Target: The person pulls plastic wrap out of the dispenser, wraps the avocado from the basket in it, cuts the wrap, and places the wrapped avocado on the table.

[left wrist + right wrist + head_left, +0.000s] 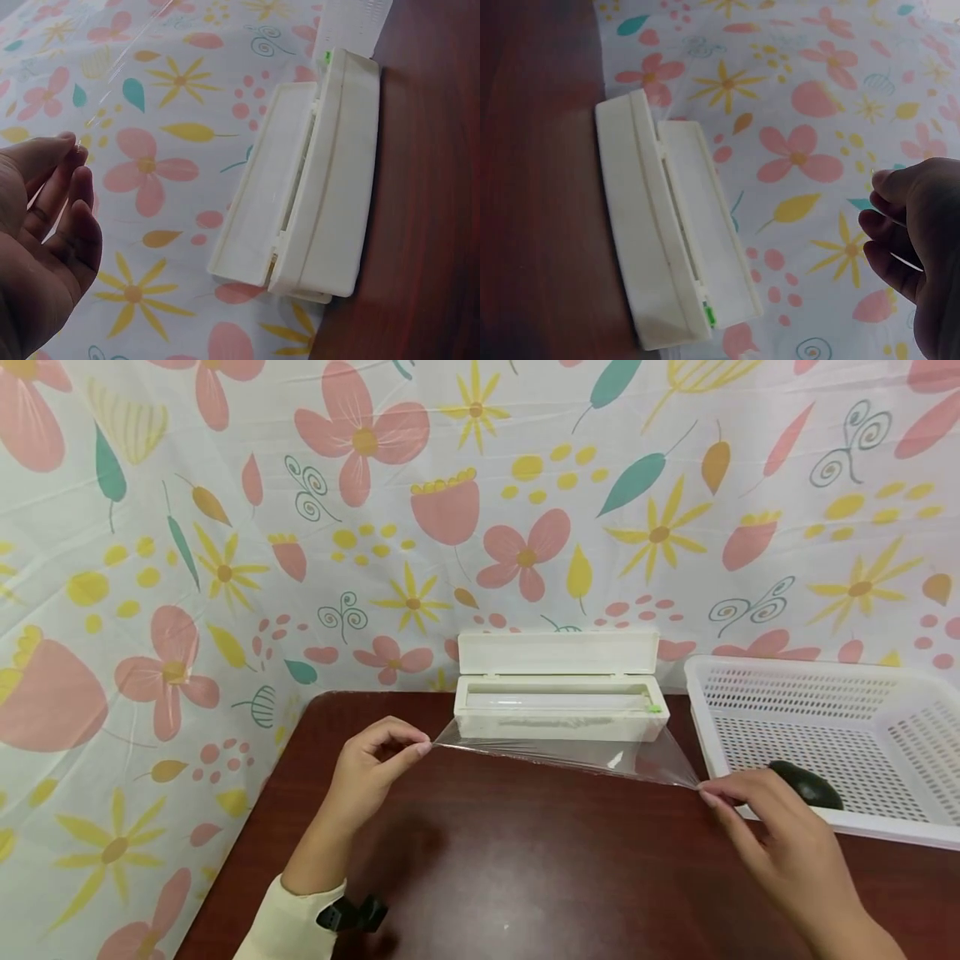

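A sheet of clear plastic wrap (570, 754) stretches forward out of a white wrap dispenser box (487, 727). My left hand (372, 764) pinches the sheet's left corner between thumb and fingertips. At the opposite corner, my right hand (780, 835) pinches the film the same way, lower and nearer to me. The box's lid stands raised at the back, and a wrap roll (555, 702) lies inside. In the left wrist view, the left hand (49, 217) holds a thin strand of film. The right wrist view shows the right hand (904, 232) beside the box.
On the right stands a white perforated basket (787, 674) with a dark green, smooth oblong item (808, 785) in it, partly behind my right hand. The dark reddish-brown table (525, 877) backs onto a flower-patterned cloth (247, 468).
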Demonstrator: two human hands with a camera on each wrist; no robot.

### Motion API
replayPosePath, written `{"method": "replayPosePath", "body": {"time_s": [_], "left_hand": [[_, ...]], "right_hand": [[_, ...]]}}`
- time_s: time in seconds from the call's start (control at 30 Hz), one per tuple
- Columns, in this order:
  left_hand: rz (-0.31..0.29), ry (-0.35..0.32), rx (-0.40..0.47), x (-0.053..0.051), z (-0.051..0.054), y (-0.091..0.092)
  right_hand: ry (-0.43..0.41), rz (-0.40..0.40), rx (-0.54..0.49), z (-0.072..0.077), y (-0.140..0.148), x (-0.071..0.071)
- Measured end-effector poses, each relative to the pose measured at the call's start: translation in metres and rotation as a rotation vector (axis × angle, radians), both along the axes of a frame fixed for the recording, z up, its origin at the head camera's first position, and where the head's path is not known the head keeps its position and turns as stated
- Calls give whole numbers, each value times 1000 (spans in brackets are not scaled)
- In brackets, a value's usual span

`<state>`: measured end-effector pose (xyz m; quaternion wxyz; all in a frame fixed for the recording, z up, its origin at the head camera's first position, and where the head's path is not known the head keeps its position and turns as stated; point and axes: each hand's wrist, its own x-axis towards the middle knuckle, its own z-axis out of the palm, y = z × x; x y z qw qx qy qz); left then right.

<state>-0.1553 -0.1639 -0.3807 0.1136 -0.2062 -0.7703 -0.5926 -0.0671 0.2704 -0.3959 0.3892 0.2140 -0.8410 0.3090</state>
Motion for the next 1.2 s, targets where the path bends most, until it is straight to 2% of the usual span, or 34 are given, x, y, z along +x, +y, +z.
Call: {"method": "replayPosePath", "body": {"time_s": [0.3,0.47,0.8,0.87,1.03,1.2], "left_hand": [[-29,-10,-53,5,-7,-7],[-43,-22,-54,6,-10,-10],[-53,-66,-77,7,-14,-14],[-69,-77,-97,7,-15,-15],[-141,-105,-134,9,-19,-18],[-219,-147,-168,11,-26,-20]], "right_hand": [[-24,59,20,-14,-2,9],[-60,92,53,-22,-4,13],[-105,180,99,-36,-8,14],[-120,183,113,-38,-8,15],[-220,151,176,-42,-4,19],[-240,117,233,-47,0,22]]}}
